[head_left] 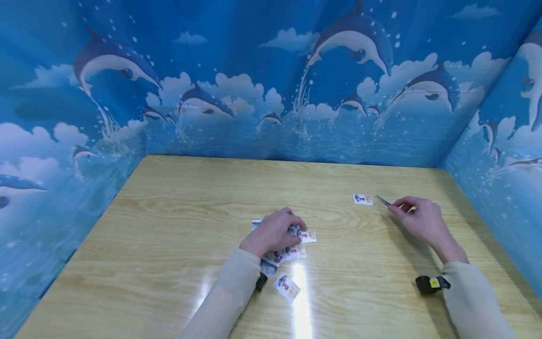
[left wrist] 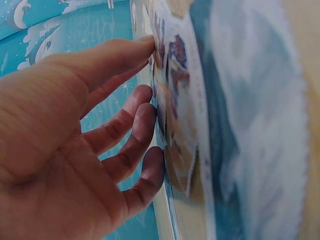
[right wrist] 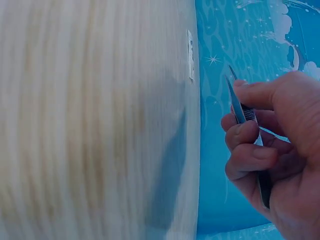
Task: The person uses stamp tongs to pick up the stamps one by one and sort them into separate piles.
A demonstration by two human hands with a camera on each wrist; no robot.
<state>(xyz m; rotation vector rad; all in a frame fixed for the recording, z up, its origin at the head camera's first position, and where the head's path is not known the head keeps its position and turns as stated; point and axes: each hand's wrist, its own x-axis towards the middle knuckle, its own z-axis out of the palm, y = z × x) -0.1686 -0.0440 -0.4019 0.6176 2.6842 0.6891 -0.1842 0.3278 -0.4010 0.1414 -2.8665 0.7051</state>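
My left hand (head_left: 277,230) rests on a cluster of small printed stamps in the head view, its fingertips on the top ones. One stamp (head_left: 309,236) sticks out beyond the thumb and fingers, and others (head_left: 292,253) fan out below the palm. Up close in the left wrist view, relaxed fingers of the left hand (left wrist: 100,125) touch the stamps, and a blue-white stamp (left wrist: 255,125) has a jagged edge. My right hand (head_left: 417,221) pinches metal tweezers (head_left: 383,201) above the table. Their tips (right wrist: 231,75) stand apart with nothing between them, near a single stamp (head_left: 362,199).
Another stamp (head_left: 287,288) lies apart, nearer the front of the wooden table (head_left: 169,212). A blue dolphin-print curtain (head_left: 237,117) closes off the back and sides. A black wrist camera (head_left: 432,284) is worn at the right sleeve.
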